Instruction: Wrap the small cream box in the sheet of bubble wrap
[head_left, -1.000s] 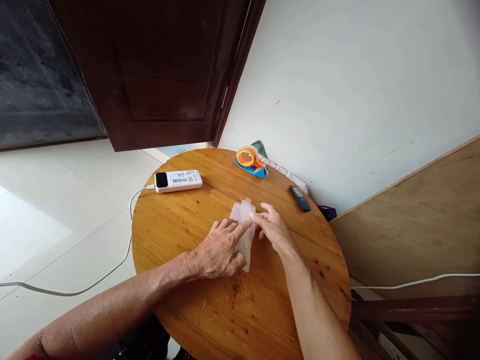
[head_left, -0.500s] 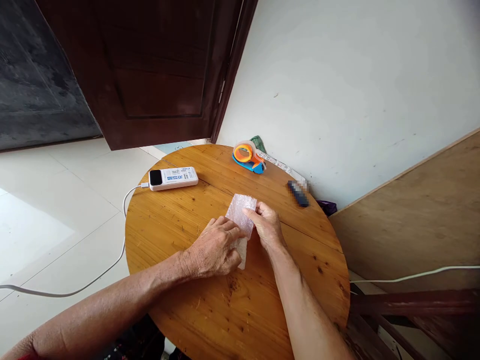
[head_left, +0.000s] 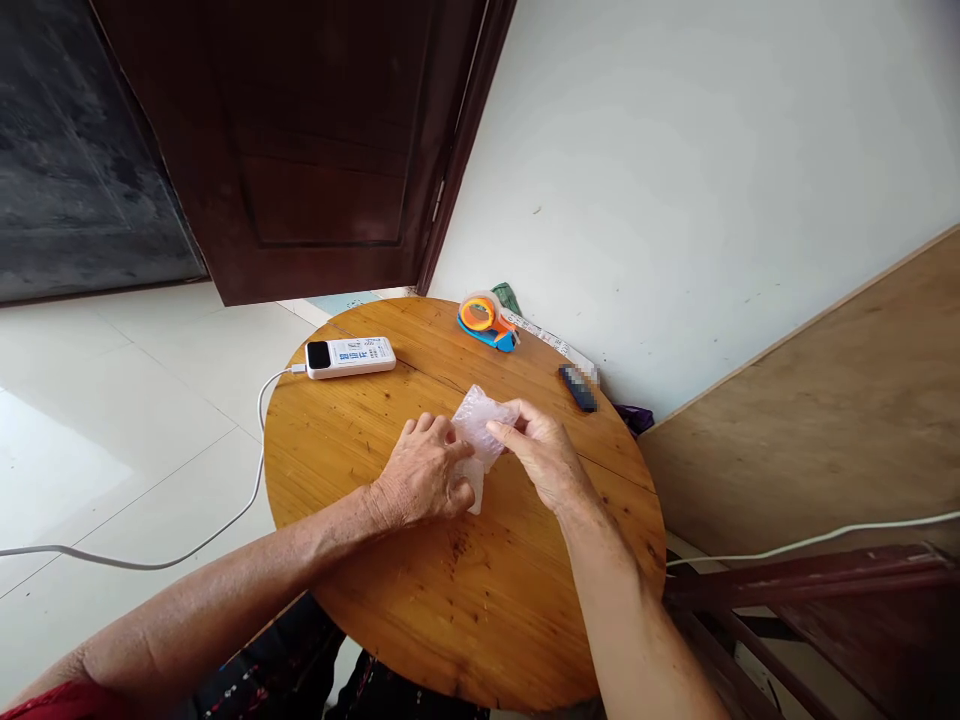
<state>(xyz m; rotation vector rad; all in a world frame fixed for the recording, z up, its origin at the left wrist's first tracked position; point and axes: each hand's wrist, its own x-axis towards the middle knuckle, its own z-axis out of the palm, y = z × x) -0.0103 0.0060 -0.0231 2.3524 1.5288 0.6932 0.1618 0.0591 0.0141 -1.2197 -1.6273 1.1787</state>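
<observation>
A small piece of translucent bubble wrap [head_left: 475,420] lies over the middle of the round wooden table [head_left: 495,590]. My right hand [head_left: 541,445] pinches its right edge, thumb on top and fingers beneath. From the left, my left hand [head_left: 431,468] bends its fingers over the wrap's near part, fingertips against it. Below these fingers a lower flap of the same pale material sticks out toward me. Whether anything is wrapped inside I cannot tell.
On the table's left stands a white device [head_left: 351,357] with a dark screen and a white cable [head_left: 259,470]. An orange and blue tape dispenser [head_left: 487,320] sits at the back. A dark blurred object [head_left: 577,387] lies at right, near the wall [head_left: 675,180].
My right hand has lifted and tilted the bubble wrap's right edge a little, turning it to the right. My left hand stays on the near part. The whole view has shifted slightly.
</observation>
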